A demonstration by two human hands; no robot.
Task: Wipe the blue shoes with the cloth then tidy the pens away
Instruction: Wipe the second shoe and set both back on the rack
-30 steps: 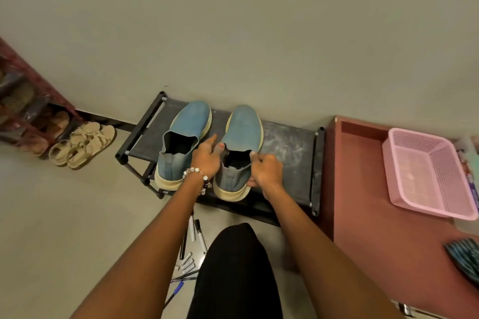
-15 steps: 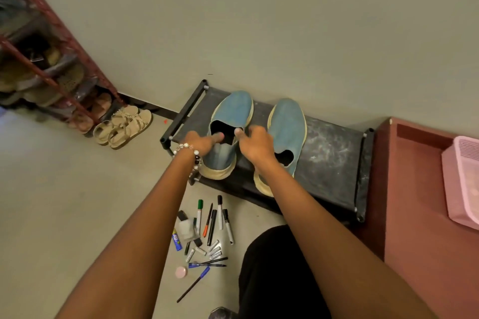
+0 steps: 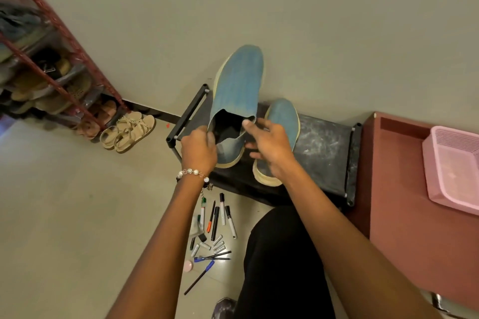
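One blue slip-on shoe (image 3: 237, 85) is raised off the low black rack (image 3: 324, 142), toe tilted up toward the wall. My left hand (image 3: 198, 150) grips the left side of its collar. My right hand (image 3: 272, 146) has its thumb on the collar's right edge and its fingers curled beneath. The other blue shoe (image 3: 283, 122) lies on the rack, partly behind my right hand. Several pens and markers (image 3: 215, 223) are scattered on the floor below my left wrist. No cloth is in view.
A pink plastic basket (image 3: 453, 168) sits on a red-brown table (image 3: 414, 241) at the right. A red shoe rack (image 3: 51, 72) full of footwear stands at the left, with beige sandals (image 3: 127, 132) beside it. My black-clad knee is in the foreground.
Both hands moved from the right shoe to the left one and lifted it off the rack. The view swung left, so the pens are now more fully in view.
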